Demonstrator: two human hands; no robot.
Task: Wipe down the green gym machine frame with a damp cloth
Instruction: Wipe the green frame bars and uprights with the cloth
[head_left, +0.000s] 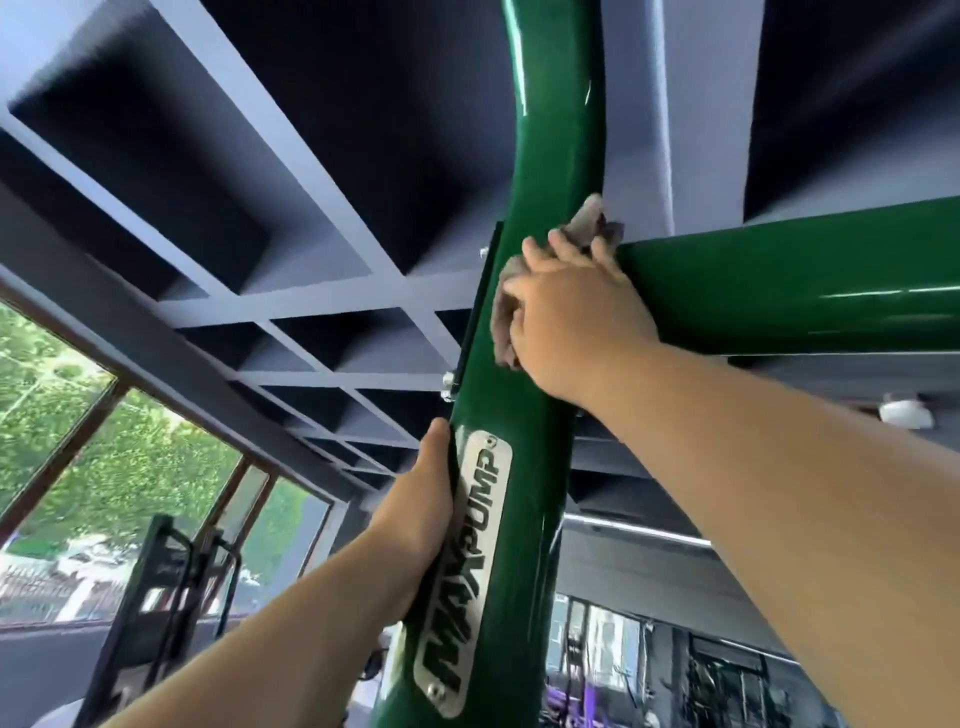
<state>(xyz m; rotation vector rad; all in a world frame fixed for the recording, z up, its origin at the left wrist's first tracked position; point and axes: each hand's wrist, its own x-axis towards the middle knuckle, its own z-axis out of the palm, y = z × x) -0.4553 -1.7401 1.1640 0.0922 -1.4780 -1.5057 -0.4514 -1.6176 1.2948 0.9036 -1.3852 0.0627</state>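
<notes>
frame (550, 156): glossy green painted metal, smooth
cloth (587, 223): soft grey-brown fabric, matt
nameplate (467, 566): brushed silvery metal

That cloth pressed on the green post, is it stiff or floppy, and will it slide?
Probably floppy: the cloth bunches and folds under the right hand. It likely slides easily, since the green post looks glossy. Released, it would probably fall.

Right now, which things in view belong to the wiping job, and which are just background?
In use: green frame; cloth, pressed on it by the right hand; left hand, gripping the frame.
Just there: window, ceiling beams, black rack at lower left.
</notes>
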